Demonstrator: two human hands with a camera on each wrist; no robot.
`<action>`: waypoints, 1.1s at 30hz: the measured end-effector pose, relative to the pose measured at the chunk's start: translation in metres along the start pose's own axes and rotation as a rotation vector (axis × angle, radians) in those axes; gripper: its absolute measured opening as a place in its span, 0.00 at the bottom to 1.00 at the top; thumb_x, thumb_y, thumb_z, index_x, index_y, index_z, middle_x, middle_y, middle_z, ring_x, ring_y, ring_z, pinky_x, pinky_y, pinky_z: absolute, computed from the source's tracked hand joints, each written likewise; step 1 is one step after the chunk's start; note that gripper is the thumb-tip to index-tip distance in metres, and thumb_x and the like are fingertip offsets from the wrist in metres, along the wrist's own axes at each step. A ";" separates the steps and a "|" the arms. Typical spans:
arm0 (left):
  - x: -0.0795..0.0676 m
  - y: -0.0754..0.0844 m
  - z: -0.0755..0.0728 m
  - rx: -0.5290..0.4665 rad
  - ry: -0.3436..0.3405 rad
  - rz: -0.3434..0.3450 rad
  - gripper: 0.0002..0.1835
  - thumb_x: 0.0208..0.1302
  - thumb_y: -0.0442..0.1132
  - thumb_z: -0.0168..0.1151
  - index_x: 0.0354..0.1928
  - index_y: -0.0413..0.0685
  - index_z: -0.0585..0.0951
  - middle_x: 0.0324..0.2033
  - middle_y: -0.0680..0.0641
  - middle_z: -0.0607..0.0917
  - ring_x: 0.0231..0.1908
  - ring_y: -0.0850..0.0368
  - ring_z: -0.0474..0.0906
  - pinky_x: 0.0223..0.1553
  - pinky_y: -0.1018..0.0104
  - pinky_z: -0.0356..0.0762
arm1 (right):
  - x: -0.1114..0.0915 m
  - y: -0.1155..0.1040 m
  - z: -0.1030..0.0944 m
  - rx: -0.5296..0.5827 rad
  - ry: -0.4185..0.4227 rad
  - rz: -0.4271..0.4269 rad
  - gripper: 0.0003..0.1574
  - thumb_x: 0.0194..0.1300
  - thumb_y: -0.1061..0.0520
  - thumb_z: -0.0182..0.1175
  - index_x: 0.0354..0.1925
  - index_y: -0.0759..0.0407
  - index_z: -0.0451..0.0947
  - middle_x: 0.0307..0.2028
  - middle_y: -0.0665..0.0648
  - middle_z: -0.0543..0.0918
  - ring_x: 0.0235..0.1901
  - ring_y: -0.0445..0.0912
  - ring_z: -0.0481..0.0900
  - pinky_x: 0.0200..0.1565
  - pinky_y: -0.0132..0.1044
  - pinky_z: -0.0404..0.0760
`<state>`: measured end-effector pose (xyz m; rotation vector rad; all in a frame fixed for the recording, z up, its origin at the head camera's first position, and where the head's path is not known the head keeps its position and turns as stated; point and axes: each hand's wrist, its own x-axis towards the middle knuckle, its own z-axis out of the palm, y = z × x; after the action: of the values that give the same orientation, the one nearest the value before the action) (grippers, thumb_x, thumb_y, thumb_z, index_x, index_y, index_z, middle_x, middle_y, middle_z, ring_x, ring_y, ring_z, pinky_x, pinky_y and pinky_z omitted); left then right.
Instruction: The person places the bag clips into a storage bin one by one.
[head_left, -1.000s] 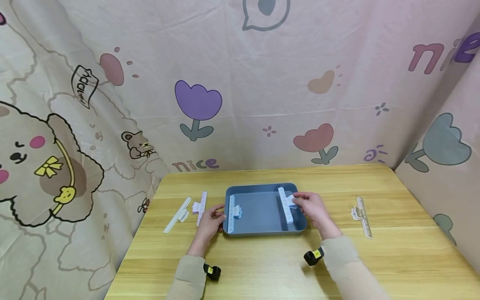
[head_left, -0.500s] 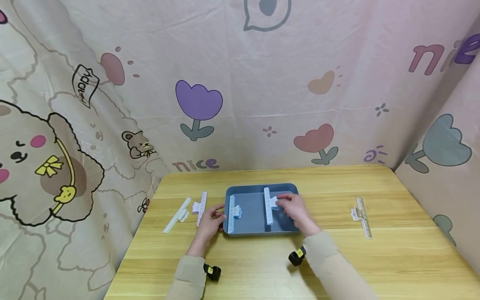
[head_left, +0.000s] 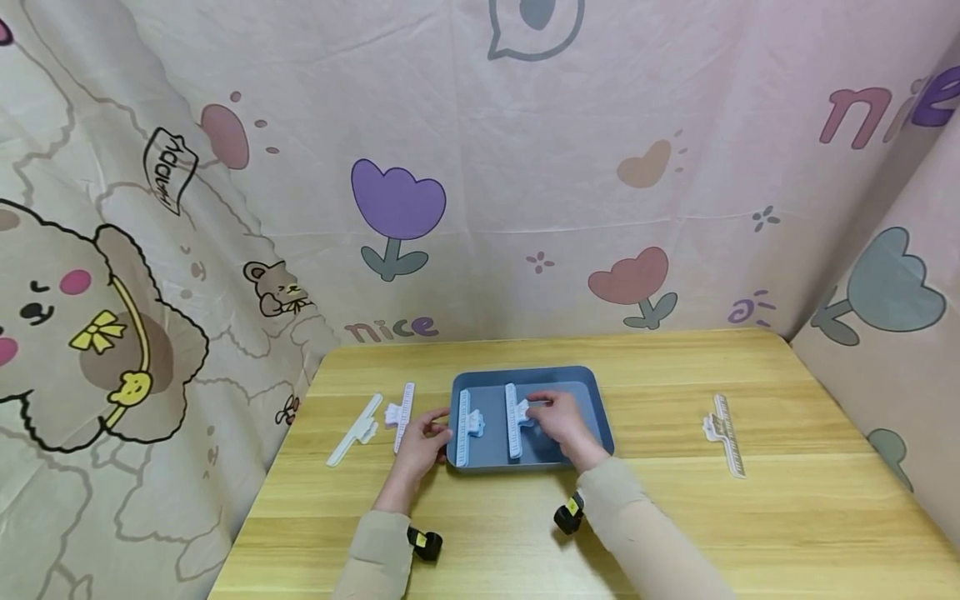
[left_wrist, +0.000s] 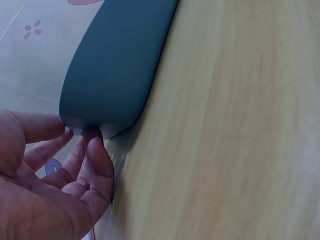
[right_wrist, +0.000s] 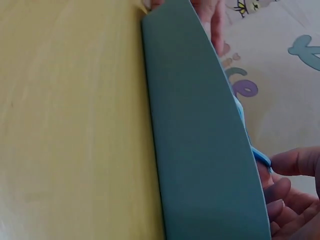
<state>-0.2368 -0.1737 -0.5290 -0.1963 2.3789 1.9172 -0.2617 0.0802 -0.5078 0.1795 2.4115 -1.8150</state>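
Observation:
My right hand (head_left: pixel 561 419) pinches the light-blue handle of a long-barred bag clip (head_left: pixel 513 421) inside the grey-blue tray (head_left: pixel 540 465). In the right wrist view, part of the clip's blue handle (right_wrist: pixel 261 157) shows past the tray wall, at the fingertips. A second light-blue bag clip (head_left: pixel 462 429) lies along the tray's left side. My left hand (head_left: pixel 420 443) grips the tray's left end, thumb at the rim. The left wrist view shows curled fingers (left_wrist: pixel 100 165) against the tray's outer wall (left_wrist: pixel 115 65).
Left of the tray, a white bag clip (head_left: pixel 354 431) and a pale-purple bag clip (head_left: pixel 404 417) lie on the wooden table (head_left: pixel 495 533). A clear-and-white bag clip (head_left: pixel 726 435) lies far to the right. A printed curtain (head_left: pixel 525 167) hangs behind the table.
My right hand has carried its bag clip leftward from the tray's right side to near its middle, and the clip sits lower and straighter. My left hand has stayed at the tray's left end.

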 end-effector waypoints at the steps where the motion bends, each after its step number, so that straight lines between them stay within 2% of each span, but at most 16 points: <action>1: 0.000 0.000 0.000 -0.002 0.001 0.000 0.23 0.66 0.27 0.59 0.63 0.40 0.75 0.40 0.40 0.78 0.33 0.52 0.76 0.25 0.64 0.77 | 0.000 0.000 0.002 0.001 -0.005 0.002 0.19 0.62 0.64 0.62 0.52 0.64 0.82 0.44 0.60 0.79 0.30 0.46 0.71 0.27 0.35 0.69; 7: -0.001 0.001 0.001 -0.006 0.002 0.001 0.23 0.66 0.27 0.59 0.63 0.40 0.75 0.40 0.40 0.78 0.33 0.52 0.76 0.26 0.63 0.77 | -0.001 0.000 0.012 0.031 -0.051 0.008 0.18 0.62 0.66 0.62 0.51 0.66 0.81 0.31 0.57 0.80 0.19 0.44 0.70 0.23 0.35 0.69; 11: -0.001 0.000 0.001 -0.002 -0.001 0.003 0.23 0.66 0.27 0.59 0.63 0.40 0.75 0.40 0.40 0.78 0.33 0.52 0.76 0.26 0.63 0.77 | -0.002 0.002 0.018 0.027 -0.074 0.007 0.17 0.61 0.67 0.62 0.50 0.66 0.81 0.33 0.57 0.82 0.21 0.45 0.73 0.25 0.37 0.73; 16: 0.000 0.000 0.000 -0.006 -0.003 0.000 0.23 0.66 0.27 0.59 0.63 0.40 0.75 0.40 0.41 0.78 0.33 0.52 0.76 0.26 0.63 0.77 | -0.003 0.003 0.024 0.014 -0.132 -0.007 0.20 0.60 0.69 0.61 0.52 0.68 0.79 0.35 0.58 0.83 0.22 0.46 0.75 0.25 0.36 0.74; 25: -0.001 0.001 0.000 -0.003 -0.001 0.009 0.23 0.65 0.26 0.58 0.63 0.40 0.75 0.39 0.41 0.77 0.33 0.52 0.75 0.26 0.63 0.77 | -0.004 0.003 0.023 -0.039 -0.226 -0.023 0.17 0.65 0.63 0.61 0.52 0.66 0.80 0.40 0.56 0.83 0.26 0.49 0.79 0.26 0.36 0.75; 33: -0.001 0.002 0.001 -0.004 -0.003 0.006 0.23 0.66 0.26 0.58 0.63 0.40 0.75 0.39 0.41 0.77 0.33 0.52 0.75 0.25 0.64 0.77 | -0.006 0.002 0.012 -0.049 -0.212 -0.014 0.21 0.67 0.61 0.59 0.57 0.66 0.77 0.39 0.57 0.83 0.26 0.49 0.79 0.23 0.36 0.74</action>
<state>-0.2357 -0.1725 -0.5274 -0.1873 2.3766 1.9238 -0.2550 0.0689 -0.5117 -0.0325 2.3116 -1.6841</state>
